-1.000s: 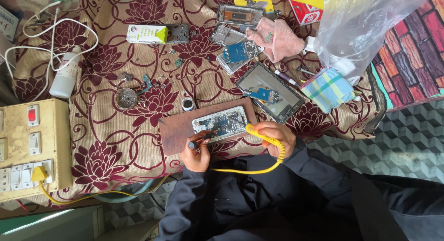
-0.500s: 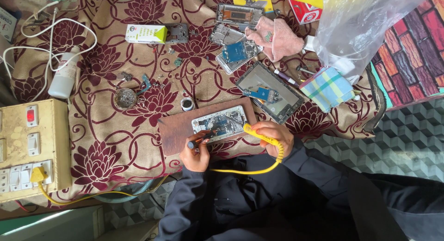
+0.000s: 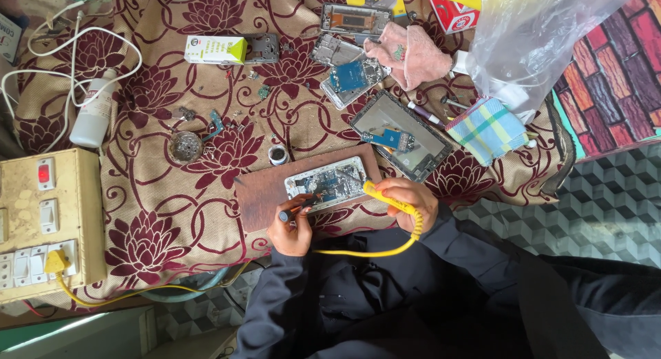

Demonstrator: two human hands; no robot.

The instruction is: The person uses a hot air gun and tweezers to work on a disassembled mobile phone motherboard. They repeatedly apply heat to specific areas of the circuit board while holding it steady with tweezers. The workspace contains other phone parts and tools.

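An opened phone [image 3: 329,182] with its circuit board showing lies on a brown wooden board [image 3: 265,191] on a flowered cloth. My left hand [image 3: 290,230] grips a thin dark tool [image 3: 297,207] whose tip rests on the phone's board. My right hand [image 3: 412,202] holds a yellow soldering iron [image 3: 385,196], its tip over the phone's right end. The iron's yellow cord [image 3: 365,251] loops back under my wrists.
Other opened phones [image 3: 350,76], a screen frame [image 3: 399,133], a pink cloth [image 3: 413,56], a checked cloth [image 3: 487,130], a plastic bag [image 3: 544,35], a white bottle [image 3: 93,111], a small box [image 3: 215,49] and a switch board [image 3: 45,221] lie around. White cables [image 3: 41,49] sit at the far left.
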